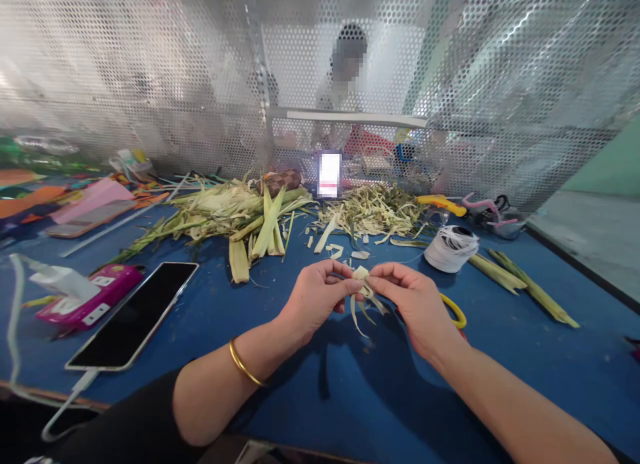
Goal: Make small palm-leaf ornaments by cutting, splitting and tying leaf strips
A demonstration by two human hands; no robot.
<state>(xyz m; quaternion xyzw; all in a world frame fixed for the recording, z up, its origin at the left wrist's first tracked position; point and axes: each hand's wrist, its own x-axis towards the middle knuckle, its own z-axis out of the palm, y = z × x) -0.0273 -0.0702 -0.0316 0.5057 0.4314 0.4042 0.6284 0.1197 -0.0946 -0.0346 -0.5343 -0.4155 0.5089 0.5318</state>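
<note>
Between my two hands is a small bundle of pale husk strips (361,275), held above the blue table (310,411). My left hand (320,292) pinches it from the left with thumb and fingers. From the right, my right hand (407,297) pinches the same bundle, fingertips nearly meeting the left ones. Thin strip ends dangle below the fingers. Just beyond the hands lie cut husk scraps (360,255). A spool of white thread (451,249) stands past my right hand, and a yellow handle loop (454,311) shows partly behind that hand.
Husk leaves (220,211) and shredded strips (375,211) are heaped at the back. Left are a charging phone (135,317) and a purple power strip (95,297). Stalk pieces (535,287) and a yellow-handled tool (443,204) lie right. Behind a perforated metal screen (200,71) is a person.
</note>
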